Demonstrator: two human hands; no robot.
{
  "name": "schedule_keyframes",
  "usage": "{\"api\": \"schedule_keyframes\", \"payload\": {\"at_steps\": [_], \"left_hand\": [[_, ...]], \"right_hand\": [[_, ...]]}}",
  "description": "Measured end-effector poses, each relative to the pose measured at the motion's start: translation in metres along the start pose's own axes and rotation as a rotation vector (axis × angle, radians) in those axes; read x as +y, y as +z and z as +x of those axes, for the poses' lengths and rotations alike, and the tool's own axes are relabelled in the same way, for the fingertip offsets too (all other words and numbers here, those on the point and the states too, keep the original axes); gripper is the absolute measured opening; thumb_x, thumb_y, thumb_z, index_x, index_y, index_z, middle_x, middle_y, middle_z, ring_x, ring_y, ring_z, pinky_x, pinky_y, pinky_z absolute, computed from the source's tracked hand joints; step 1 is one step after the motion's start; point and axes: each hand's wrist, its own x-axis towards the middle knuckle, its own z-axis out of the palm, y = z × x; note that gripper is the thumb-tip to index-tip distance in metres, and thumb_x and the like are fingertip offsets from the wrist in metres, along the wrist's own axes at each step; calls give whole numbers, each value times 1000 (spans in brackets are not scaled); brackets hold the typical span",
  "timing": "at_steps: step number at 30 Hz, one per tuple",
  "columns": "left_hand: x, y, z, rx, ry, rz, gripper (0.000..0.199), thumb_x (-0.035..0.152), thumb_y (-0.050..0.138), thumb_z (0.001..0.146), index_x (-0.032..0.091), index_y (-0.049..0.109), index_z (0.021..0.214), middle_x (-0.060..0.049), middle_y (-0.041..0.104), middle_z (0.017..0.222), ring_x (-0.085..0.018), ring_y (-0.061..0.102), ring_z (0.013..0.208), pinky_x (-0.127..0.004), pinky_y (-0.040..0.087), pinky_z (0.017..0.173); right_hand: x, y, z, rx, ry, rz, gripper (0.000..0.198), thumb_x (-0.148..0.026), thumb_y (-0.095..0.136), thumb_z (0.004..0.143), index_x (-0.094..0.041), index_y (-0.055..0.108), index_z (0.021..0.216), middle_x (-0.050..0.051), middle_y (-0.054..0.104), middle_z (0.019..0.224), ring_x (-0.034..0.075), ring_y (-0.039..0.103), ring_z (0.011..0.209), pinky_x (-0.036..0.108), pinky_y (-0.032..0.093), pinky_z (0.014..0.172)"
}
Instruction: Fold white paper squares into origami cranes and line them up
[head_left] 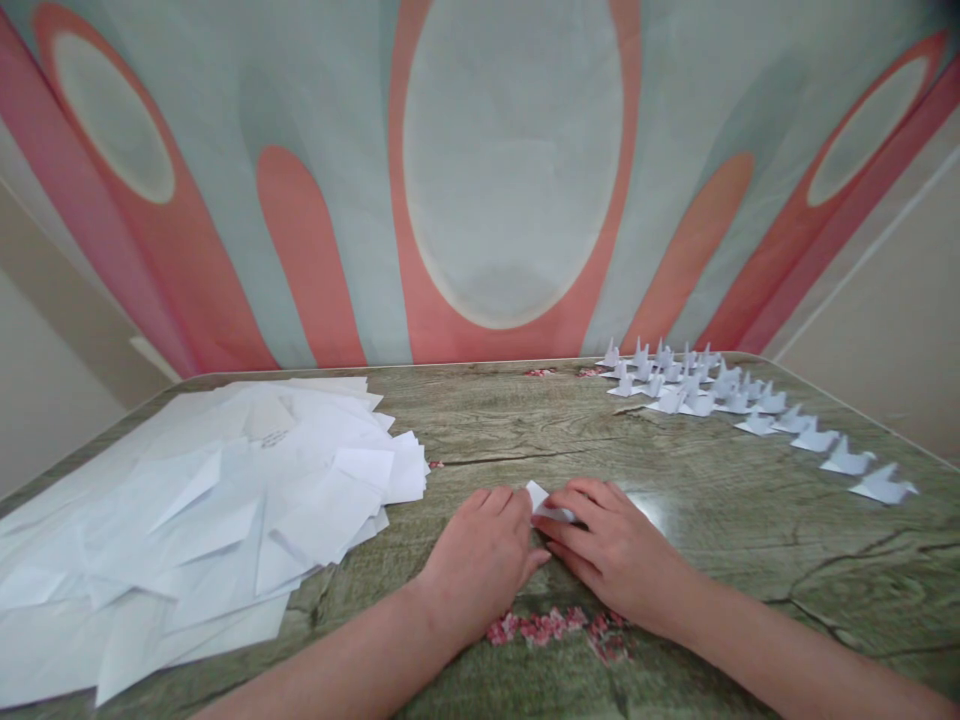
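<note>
A small folded piece of white paper (553,512) is held between my two hands, just above the middle of the table's near part. My left hand (487,552) grips its left side with curled fingers, the thumb pointing right. From the other side, the fingers of my right hand (611,545) close on the paper's right part. One pointed white corner shows between the hands; the rest is largely hidden by fingers.
A wide, spread heap of white paper sheets (217,500) covers the table's left side. Several folded paper cranes (697,385) stand in rows at the back right. The wood-patterned table (480,420) meets a pink and grey-green patterned backdrop (517,345).
</note>
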Motion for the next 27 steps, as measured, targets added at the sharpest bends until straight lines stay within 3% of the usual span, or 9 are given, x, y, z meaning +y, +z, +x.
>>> {"api": "schedule_keyframes", "payload": {"at_steps": [11,20,24,27], "left_hand": [[1,-2,0,-15,12,33,49,50,43,85,10,55,111,-11,57,112,-25,48,103,-38,36,87],[0,-5,0,-36,3,17,49,49,45,84,9,55,111,-12,57,110,-25,49,102,-37,38,85],[0,-4,-1,-24,-5,16,50,49,46,84,9,53,113,-12,57,111,-25,48,102,-37,38,86],[0,-2,-1,-18,-5,10,50,49,46,84,9,53,113,-12,57,111,-25,48,103,-37,38,86]], "right_hand": [[-1,-12,1,-118,28,-111,22,-30,58,81,-21,63,100,6,60,95,25,48,100,40,40,79],[2,-29,-6,-120,41,-248,20,-36,62,76,-17,67,80,9,61,83,27,51,93,39,43,72],[1,-32,-6,-158,76,-222,12,-28,64,75,-18,67,79,8,61,82,25,54,85,39,44,70],[1,-30,-3,-133,96,-152,13,-23,57,80,-18,65,88,7,63,91,23,54,89,40,43,76]]}}
